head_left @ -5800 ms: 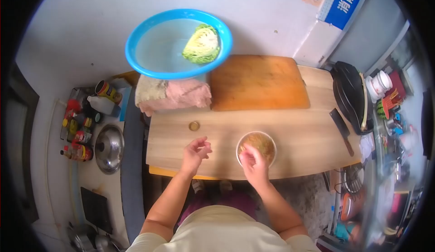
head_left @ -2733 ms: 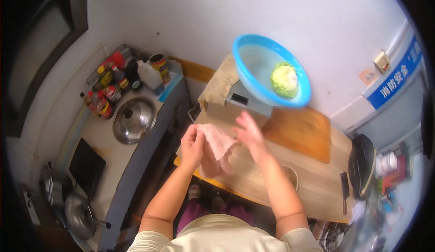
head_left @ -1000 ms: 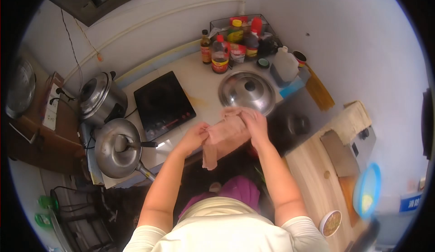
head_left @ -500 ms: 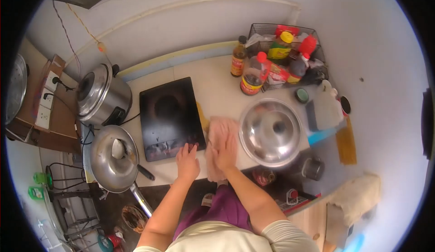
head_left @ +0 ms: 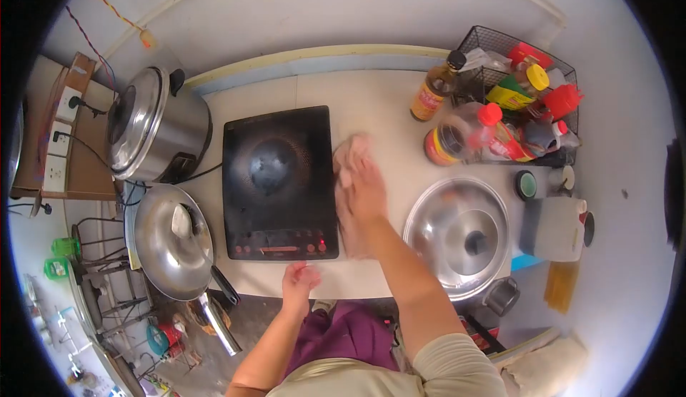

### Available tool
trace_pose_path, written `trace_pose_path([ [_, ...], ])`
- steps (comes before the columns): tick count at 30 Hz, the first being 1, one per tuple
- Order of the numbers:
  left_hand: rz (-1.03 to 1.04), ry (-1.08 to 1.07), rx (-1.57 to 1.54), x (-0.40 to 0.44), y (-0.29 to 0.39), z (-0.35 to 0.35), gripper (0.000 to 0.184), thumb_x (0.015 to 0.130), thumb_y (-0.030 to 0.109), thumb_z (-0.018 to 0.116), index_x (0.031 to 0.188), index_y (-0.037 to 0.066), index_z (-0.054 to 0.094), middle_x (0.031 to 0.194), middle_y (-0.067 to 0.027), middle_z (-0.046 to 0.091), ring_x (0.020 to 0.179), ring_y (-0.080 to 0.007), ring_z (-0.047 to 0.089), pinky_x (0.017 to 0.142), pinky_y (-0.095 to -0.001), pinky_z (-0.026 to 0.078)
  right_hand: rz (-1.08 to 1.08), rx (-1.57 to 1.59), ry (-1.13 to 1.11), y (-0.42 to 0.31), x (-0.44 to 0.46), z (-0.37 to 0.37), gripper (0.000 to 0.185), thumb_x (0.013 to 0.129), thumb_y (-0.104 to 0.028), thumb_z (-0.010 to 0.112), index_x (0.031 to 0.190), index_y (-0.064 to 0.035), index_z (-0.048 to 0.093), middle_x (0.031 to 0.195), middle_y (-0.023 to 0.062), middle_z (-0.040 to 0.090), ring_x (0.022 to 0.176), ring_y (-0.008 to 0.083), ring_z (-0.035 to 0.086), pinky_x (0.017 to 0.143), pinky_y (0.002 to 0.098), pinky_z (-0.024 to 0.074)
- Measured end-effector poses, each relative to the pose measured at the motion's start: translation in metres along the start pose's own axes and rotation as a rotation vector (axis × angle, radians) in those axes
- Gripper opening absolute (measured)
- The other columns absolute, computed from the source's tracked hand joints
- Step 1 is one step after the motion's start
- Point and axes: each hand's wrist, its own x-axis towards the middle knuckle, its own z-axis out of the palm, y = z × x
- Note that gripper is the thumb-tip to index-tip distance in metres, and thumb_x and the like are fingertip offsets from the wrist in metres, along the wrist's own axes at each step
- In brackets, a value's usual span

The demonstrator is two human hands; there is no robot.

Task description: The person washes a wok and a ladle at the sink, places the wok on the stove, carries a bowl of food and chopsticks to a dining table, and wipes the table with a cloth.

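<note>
A pinkish cloth [head_left: 349, 218] lies on the counter along the right side of a black induction cooktop [head_left: 275, 215]. My right hand [head_left: 368, 191] presses down on the cloth's upper part, with the fabric bunched under the fingers. Off the cooktop's front edge, above the counter's rim, hovers my left hand [head_left: 300, 280]. Its fingers are loosely bent and somewhat apart, and nothing shows in them. A small red light glows at the right of the cooktop's control strip. To the right of my right forearm sits a domed steel lid [head_left: 443, 254].
At left stand a rice cooker [head_left: 161, 125] and a wok [head_left: 161, 243] with a ladle inside, its handle jutting past the counter edge. Bottles, including a sauce bottle [head_left: 436, 90], crowd a wire basket [head_left: 493, 40] at back right. A whitish jug [head_left: 554, 229] is farther right.
My right hand has pushed the cloth away from me along the cooktop's side. My left hand has come off the control strip toward me. The camera view has shifted.
</note>
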Motion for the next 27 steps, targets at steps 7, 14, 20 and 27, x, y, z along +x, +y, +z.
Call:
trace_pose_path([
  [7,-0.216,-0.027,-0.608,0.027,0.015,0.013,0.031,0.095,0.019,0.038,0.113,-0.006,0.042,0.113,-0.0195,0.053,0.103,-0.0321,0.054,0.092,-0.0471,0.044,0.504,0.626,0.197,0.004,0.068,-0.020,0.032,0.088,-0.019,0.047,0.116,-0.0049,0.051,0.128,0.0196,0.045,0.121,0.0354,0.039,0.100,0.0424,0.0298],
  [14,-0.181,0.060,-0.549,0.045,0.031,0.001,0.031,0.097,0.019,0.032,0.114,-0.005,0.044,0.112,-0.0195,0.054,0.104,-0.0323,0.054,0.091,-0.0457,0.046,0.207,-0.168,-0.224,0.026,0.103,0.015,0.052,0.091,-0.039,0.033,0.136,-0.0120,0.034,0.144,0.0109,0.027,0.135,0.0290,0.017,0.109,0.0413,0.0096],
  [20,-0.059,0.036,-0.507,0.096,0.059,-0.004,0.033,0.097,0.018,0.027,0.114,-0.005,0.044,0.114,-0.0198,0.053,0.107,-0.0316,0.052,0.093,-0.0446,0.045,-0.181,-0.181,-0.381,0.018,0.098,0.016,0.050,0.088,-0.043,0.038,0.129,-0.0160,0.045,0.143,0.0045,0.030,0.135,0.0228,0.019,0.110,0.0399,0.0109],
  [27,-0.045,0.062,-0.496,0.125,0.098,0.011,0.031,0.095,0.009,0.025,0.117,-0.007,0.040,0.117,-0.0227,0.050,0.111,-0.0345,0.049,0.098,-0.0461,0.041,-0.620,0.191,-0.514,0.002,0.034,-0.002,0.037,0.076,-0.029,0.055,0.110,-0.0150,0.060,0.137,0.0021,0.040,0.131,0.0207,0.030,0.109,0.0402,0.0176],
])
